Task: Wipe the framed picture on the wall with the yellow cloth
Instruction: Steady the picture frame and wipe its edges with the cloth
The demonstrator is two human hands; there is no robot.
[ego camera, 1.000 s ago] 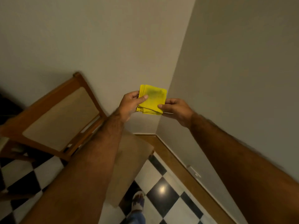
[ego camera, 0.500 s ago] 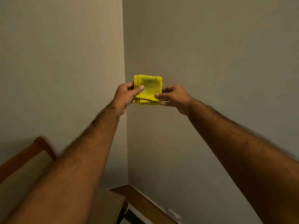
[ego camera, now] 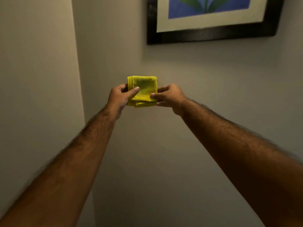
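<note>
A folded yellow cloth [ego camera: 144, 89] is held out in front of me, between both hands. My left hand [ego camera: 118, 98] grips its left edge with the thumb on top. My right hand [ego camera: 170, 97] pinches its right edge. The framed picture [ego camera: 213, 32] hangs on the wall above and to the right of the cloth. It has a black frame, a pale mat and a blue and green image. Only its lower part is in view. The cloth is well below the frame and apart from it.
A wall corner [ego camera: 78, 79] runs down the left of the view, with plain beige walls on both sides.
My view has tilted up: the chair and checkered floor have dropped out of sight and the picture has come in at the top. Both hands still hold the cloth.
</note>
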